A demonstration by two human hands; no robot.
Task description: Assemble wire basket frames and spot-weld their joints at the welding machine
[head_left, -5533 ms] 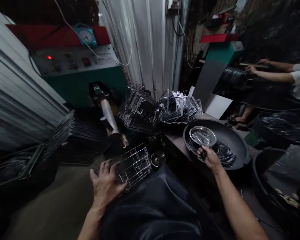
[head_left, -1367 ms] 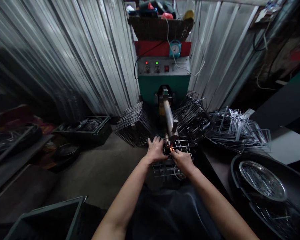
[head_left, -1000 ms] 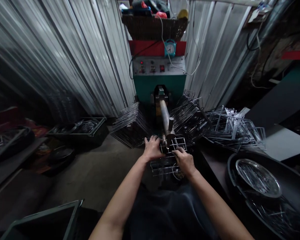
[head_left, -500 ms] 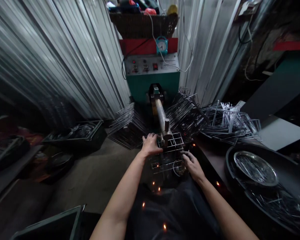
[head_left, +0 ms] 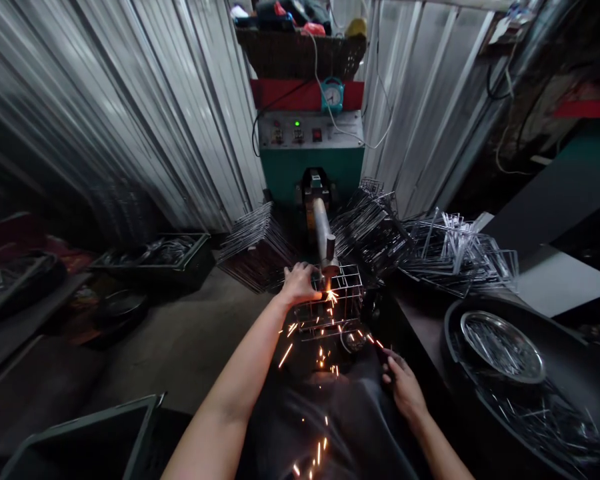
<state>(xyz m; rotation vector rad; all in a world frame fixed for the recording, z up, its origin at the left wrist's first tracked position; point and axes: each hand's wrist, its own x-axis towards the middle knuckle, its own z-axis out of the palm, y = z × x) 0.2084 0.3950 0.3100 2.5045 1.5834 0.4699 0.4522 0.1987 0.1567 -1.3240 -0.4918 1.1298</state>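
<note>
A wire rack [head_left: 351, 283] of thin metal rods sits under the tip of the spot welder's arm [head_left: 325, 227], where bright sparks [head_left: 332, 295] burst out and fall. My left hand [head_left: 299, 285] grips the rack's left side, its thumb close to the sparks. Lower and to the right, my right hand [head_left: 404, 385] is apart from the rack, fingers curled in. Something dark shows at its fingertips, too dim to name. Just below the rack is a small round metal dish [head_left: 353, 339], partly hidden by sparks.
Stacked wire frames stand left [head_left: 255, 247] and right [head_left: 373, 230] of the welder. A black tub [head_left: 450, 340] at right holds loose rods and a round metal dish [head_left: 503, 347]. Crates lie at left [head_left: 195, 257] and lower left [head_left: 80, 427]. Sparks land on the dark apron [head_left: 350, 413].
My right hand has left the rack's right side and moved down and right. Sparks now burst at the welder tip. The panel light went from red to green. My left hand stays on the rack.
</note>
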